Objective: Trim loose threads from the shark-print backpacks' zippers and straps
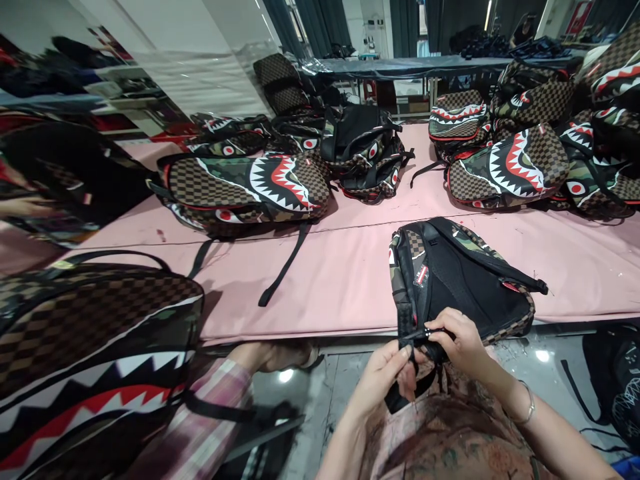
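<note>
A small black backpack (450,287) with checkered and camouflage panels lies back side up at the near edge of the pink table. My left hand (387,370) pinches a black strap (406,333) at its lower left corner. Close beside it, my right hand (457,340) has its fingers closed on a small dark tool, whose thin end reaches over the strap; its exact kind is hard to make out. Part of the strap hangs down below my left hand, in front of the floral clothing.
Shark-mouth backpacks lie on the pink table (340,293), one at the centre left (250,187) and one at the right (510,170). A large checkered bag (100,360) fills the near left, beside a person's plaid sleeve (200,420). A black bag (615,380) sits low at the right.
</note>
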A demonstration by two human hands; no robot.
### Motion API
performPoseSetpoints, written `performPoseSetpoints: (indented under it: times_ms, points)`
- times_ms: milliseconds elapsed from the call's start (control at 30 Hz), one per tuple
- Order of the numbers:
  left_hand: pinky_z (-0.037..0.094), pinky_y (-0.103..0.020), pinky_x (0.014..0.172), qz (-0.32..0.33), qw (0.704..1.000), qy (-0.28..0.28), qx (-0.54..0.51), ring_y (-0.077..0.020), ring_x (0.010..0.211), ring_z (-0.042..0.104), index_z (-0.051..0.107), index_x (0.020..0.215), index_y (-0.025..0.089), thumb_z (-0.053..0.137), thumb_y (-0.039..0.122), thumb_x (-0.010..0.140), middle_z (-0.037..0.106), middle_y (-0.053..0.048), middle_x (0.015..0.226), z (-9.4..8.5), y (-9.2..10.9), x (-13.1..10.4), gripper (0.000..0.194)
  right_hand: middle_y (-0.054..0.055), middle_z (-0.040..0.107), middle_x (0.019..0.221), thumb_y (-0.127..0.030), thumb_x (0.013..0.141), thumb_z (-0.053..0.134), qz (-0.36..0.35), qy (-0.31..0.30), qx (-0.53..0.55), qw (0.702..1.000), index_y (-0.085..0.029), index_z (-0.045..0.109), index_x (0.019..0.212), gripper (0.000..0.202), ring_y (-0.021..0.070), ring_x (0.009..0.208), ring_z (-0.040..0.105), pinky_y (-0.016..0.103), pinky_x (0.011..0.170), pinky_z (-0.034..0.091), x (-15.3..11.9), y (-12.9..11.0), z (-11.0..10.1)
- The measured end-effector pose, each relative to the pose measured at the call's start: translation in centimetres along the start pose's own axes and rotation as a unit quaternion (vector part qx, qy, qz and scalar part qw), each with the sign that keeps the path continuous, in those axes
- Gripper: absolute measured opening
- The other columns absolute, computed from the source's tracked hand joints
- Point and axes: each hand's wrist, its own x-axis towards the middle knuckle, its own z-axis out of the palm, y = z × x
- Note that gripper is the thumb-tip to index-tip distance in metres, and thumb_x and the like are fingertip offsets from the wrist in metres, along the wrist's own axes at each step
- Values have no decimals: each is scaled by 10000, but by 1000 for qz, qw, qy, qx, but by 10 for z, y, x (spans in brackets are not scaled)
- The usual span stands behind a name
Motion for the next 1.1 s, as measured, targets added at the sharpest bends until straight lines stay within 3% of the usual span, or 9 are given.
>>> performPoseSetpoints:
  times_ms: [133, 200, 267, 300, 433, 567, 833, 967, 1100]
  points:
    - [390, -241, 422, -38, 976, 165, 135, -160, 395, 545, 578, 879, 120, 488, 453, 766, 566, -8, 449, -61, -5, -7, 364, 20, 616, 782, -281, 802, 506, 134, 61, 146, 978, -192, 593, 842, 132, 150, 701, 565, 247, 620, 435, -4, 18, -1]
    - [433, -295, 515, -85, 879, 358, 304, -230, 557, 621, 523, 1047, 104, 504, 373, 757, 646, -76, 614, -91, -9, -10, 396, 33, 622, 840, -320, 806, 495, 172, 77, 179, 966, -188, 576, 896, 179, 162, 759, 577, 259, 665, 446, -4, 30, -3]
    - [445, -339, 629, -80, 788, 439, 425, -279, 757, 638, 484, 1126, 102, 492, 341, 762, 672, -151, 835, -105, -17, -7, 435, 41, 617, 868, -354, 806, 488, 191, 81, 183, 961, -185, 565, 913, 214, 170, 808, 572, 272, 706, 442, -3, 40, -3]
    - [442, -340, 670, -65, 785, 424, 447, -279, 808, 632, 503, 1109, 116, 470, 352, 778, 668, -157, 894, -102, -21, -3, 408, 41, 613, 871, -369, 802, 489, 198, 74, 184, 960, -184, 561, 917, 229, 170, 812, 567, 273, 709, 439, -2, 44, -1]
    - [426, -288, 678, 7, 887, 236, 397, -221, 743, 632, 611, 887, 201, 349, 471, 834, 685, -84, 799, -48, -36, 28, 380, -9, 562, 686, -430, 750, 546, 196, 14, 149, 969, -185, 545, 753, 245, 139, 649, 529, 233, 587, 413, 3, 52, 9]
    - [391, -297, 686, 12, 841, 207, 499, -252, 811, 612, 628, 833, 179, 497, 506, 751, 663, -123, 835, -4, -36, 57, 361, -28, 452, 516, -461, 772, 517, 171, -6, -3, 985, -193, 459, 510, 380, 131, 580, 465, 224, 542, 353, 10, 53, 11]
    - [379, -244, 630, 18, 885, 158, 437, -182, 667, 617, 656, 827, 189, 564, 197, 684, 660, -45, 656, -33, -41, 65, 170, 11, 615, 585, -333, 845, 467, 177, -97, -52, 978, -196, 602, 626, 292, 131, 514, 542, 223, 513, 350, 41, 59, 38]
    - [368, -239, 584, 35, 908, 206, 364, -171, 586, 586, 633, 640, 168, 582, 130, 603, 587, -8, 510, -35, -50, 68, 73, 30, 645, 613, -265, 799, 545, 178, -115, -55, 976, -196, 604, 607, 212, 153, 568, 582, 221, 521, 348, 48, 65, 55]
    - [399, -230, 586, 86, 918, 309, 232, -142, 589, 575, 597, 748, 167, 511, 233, 716, 571, 14, 560, -34, -49, 72, 113, 6, 668, 675, -275, 772, 579, 160, -115, -28, 980, -222, 634, 696, 108, 161, 638, 609, 216, 571, 383, 37, 63, 59]
